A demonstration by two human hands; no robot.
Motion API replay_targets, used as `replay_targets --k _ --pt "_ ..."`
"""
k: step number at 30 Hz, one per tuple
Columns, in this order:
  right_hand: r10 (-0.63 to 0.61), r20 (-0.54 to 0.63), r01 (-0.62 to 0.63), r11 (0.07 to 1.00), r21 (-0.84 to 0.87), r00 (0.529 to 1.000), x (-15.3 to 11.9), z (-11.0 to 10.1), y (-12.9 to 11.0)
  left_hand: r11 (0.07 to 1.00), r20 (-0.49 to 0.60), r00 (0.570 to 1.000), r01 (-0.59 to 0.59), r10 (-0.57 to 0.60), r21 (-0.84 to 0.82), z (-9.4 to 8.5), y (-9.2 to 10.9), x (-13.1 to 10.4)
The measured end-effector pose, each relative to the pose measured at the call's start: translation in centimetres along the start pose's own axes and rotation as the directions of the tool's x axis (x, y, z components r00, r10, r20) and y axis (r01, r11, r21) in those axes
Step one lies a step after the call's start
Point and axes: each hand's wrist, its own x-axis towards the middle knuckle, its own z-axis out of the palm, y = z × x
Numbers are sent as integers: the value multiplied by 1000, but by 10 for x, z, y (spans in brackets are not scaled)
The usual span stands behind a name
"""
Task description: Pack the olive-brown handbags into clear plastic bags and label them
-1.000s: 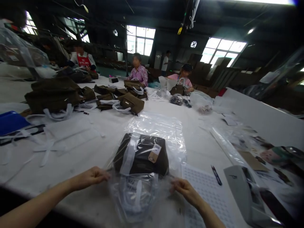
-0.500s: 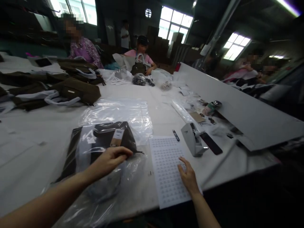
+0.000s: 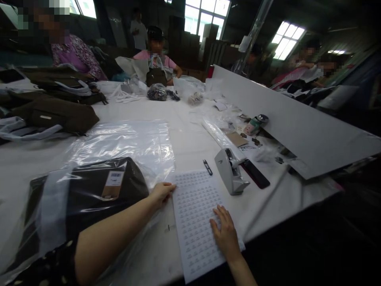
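Taking the sticker sheet [image 3: 199, 222] as the landmark and reading from the left: furthest left of it lies a dark bag sealed in a clear plastic sleeve [image 3: 86, 194], a brown tag showing through the film. The person's left forearm lies across that sleeve, and the left hand [image 3: 162, 193] rests at the sheet's upper left edge, fingers loosely curled and pressed to the paper, not visibly pinching anything. The slack film under the forearm looks slippery; a shift of the arm could drag the bagged item or crease the sleeve.

The sheet itself lies flat on the white bench [image 3: 190, 135], its near end reaching the bench's front edge. The right hand [image 3: 226, 232] sits on the sheet's lower right part, fingers spread and flat, fingertips on the rows of small labels. Whether a label is lifted under a fingertip cannot be told. The labels are tiny and closely packed, so a fingertip could catch two at once or tear one, and a pull toward the body could slide the sheet off the edge.

Just beyond the sheet's top right corner lies a small pair of snips [image 3: 207, 167], near enough to be knocked. Right of that stands a grey tape dispenser [image 3: 230, 171], touching or nearly touching a dark phone [image 3: 255, 174].
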Motion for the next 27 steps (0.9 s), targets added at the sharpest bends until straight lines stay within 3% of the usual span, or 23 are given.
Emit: replay_targets --k 4,8,13,16,19,21,23,25,27 --pt "-16 63 15 1000 9 998 4 -11 7 997 47 998 -35 38 -67 7 3 3" --pt "0 78 -8 995 98 997 23 -24 8 994 50 999 5 1 -111 9 9 3" --pt "129 -10 -121 949 292 992 84 -23 3 993 126 992 40 -26 -111 -2 18 -11" --pt "254 79 -262 860 437 964 125 -12 -1 986 212 977 29 6 -164 -11 21 -17" --pt "273 236 -361 729 582 933 151 -8 -6 989 345 937 4 47 -145 -24 30 -15" --pt "227 329 -397 612 684 917 159 -12 -12 998 417 907 -65 60 -2 -33 48 -12" --pt "163 363 -391 537 748 918 163 -23 -21 953 417 904 -202 93 225 -36 77 -9" --pt "85 365 -353 522 776 927 164 -35 -32 830 400 902 -342 159 441 -28 111 -9" --pt "7 370 -320 517 794 929 164 -46 -44 704 457 866 -454 204 547 -10 140 -10"
